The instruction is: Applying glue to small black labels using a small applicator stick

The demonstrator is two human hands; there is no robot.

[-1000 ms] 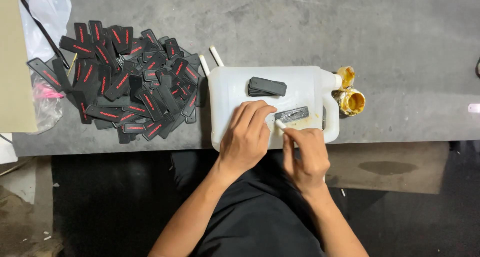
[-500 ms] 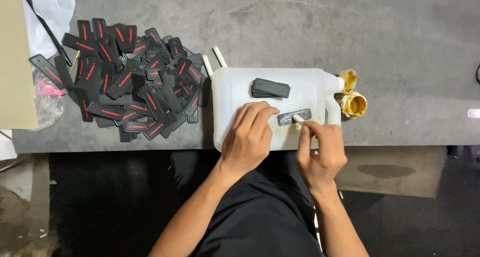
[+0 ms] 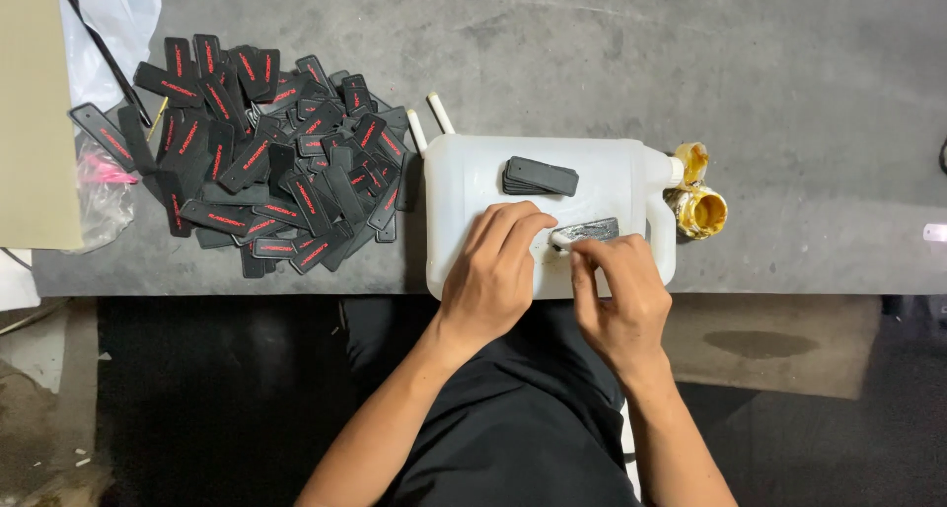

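Your left hand [image 3: 496, 270] lies flat on the white plastic jug [image 3: 464, 186], which is on its side at the table's near edge, fingers curled down beside the dark patch [image 3: 589, 231] on the jug's upper face. Your right hand [image 3: 619, 295] pinches a small white stick [image 3: 560, 241] between thumb and fingertips, its tip touching the patch's left end. Just beyond, a short stack of black patches [image 3: 540, 176] rests on the jug. At the jug's right end sits a small open pot of yellow glue [image 3: 698, 211]. Two white sticks [image 3: 430, 124] lean at the jug's far left corner. Farther left, a heap of black patches with red lettering [image 3: 256, 152] is spread over the grey table [image 3: 789, 93].
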